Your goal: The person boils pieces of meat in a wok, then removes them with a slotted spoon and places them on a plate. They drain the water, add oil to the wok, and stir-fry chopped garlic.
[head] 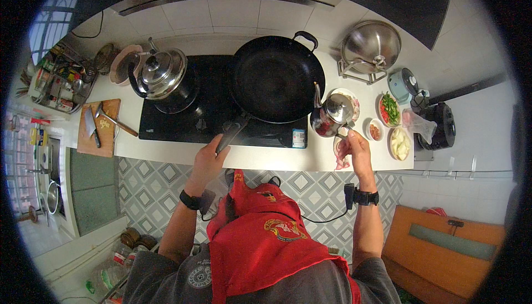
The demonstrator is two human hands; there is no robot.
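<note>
My left hand [211, 159] grips the long handle of a large black wok [276, 82], which rests on the right side of a black glass cooktop [216, 125]. In my right hand [355, 151] is the handle of a small stainless steel oil pot with a long spout [330, 115], raised just right of the wok's rim. Its lid is on, and the spout tip is near the rim. The pot partly hides a plate [347, 93] of pinkish food. A pink-patterned cloth [341, 163] lies partly behind my right hand. Right of the pot stands a small bowl [374, 129] of reddish-brown pieces.
A steel kettle [160, 75] stands on the left burner. A cleaver [90, 123] and a hammer-like tool [114, 119] lie on the wooden cutting board [112, 148]. Right are plates of cut peppers [389, 109] and pale slices [400, 144], a lid on a rack [370, 46], and a black cooker [442, 125].
</note>
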